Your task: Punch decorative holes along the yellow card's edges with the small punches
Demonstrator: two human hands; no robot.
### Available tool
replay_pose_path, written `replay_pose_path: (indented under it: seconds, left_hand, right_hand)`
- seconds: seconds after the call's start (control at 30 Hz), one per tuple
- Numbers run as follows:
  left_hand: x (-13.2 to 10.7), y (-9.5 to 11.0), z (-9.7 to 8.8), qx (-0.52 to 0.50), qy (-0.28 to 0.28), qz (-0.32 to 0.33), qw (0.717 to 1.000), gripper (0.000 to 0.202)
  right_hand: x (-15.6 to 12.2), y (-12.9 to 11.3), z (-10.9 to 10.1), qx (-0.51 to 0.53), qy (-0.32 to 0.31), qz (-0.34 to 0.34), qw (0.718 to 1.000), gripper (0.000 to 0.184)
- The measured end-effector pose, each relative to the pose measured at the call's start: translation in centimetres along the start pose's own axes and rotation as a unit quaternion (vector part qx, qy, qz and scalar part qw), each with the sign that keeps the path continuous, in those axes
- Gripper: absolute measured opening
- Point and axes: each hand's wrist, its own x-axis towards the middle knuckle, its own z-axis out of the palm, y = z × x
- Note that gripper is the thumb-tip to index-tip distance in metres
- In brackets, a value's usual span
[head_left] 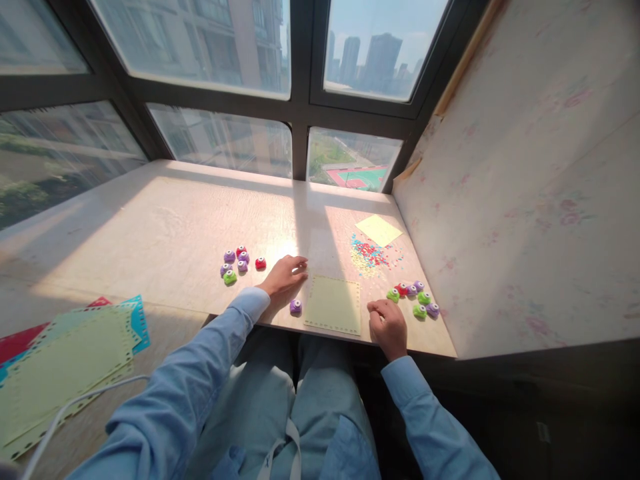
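A pale yellow-green sheet of paper (333, 305), with small holes punched along its edges, lies at the front of the sill. My left hand (286, 275) is at its upper left corner, fingers stretched out and somewhat apart, with nothing visible in them. Just below that hand, left of the sheet, sits a purple craft punch (295, 307) with a white button. Beside the sheet's right edge rests my right hand (389, 327), its fingers curled in; I see nothing held there.
Several punches (235, 265) stand to the left, and more punches (414, 298) by the right wall. Red, blue and yellow paper bits (370, 257) lie near a yellow sheet (379, 230). Punched coloured sheets (75, 360) and a white cable (75, 400) are at lower left.
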Motion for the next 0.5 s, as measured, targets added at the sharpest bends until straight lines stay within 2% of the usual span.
replay_pose_path:
  seconds: [0.23, 0.5]
  left_hand:
    - [1.0, -0.1, 0.4, -0.038, 0.005, -0.014, 0.999, 0.033]
    - [1.8, 0.6, 1.0, -0.029, 0.011, -0.017, 0.999, 0.029]
  right_hand:
    - [0.1, -0.3, -0.2, 0.000, -0.004, 0.004, 1.000, 0.023]
    - [0.1, -0.3, -0.2, 0.007, -0.002, 0.006, 1.000, 0.023]
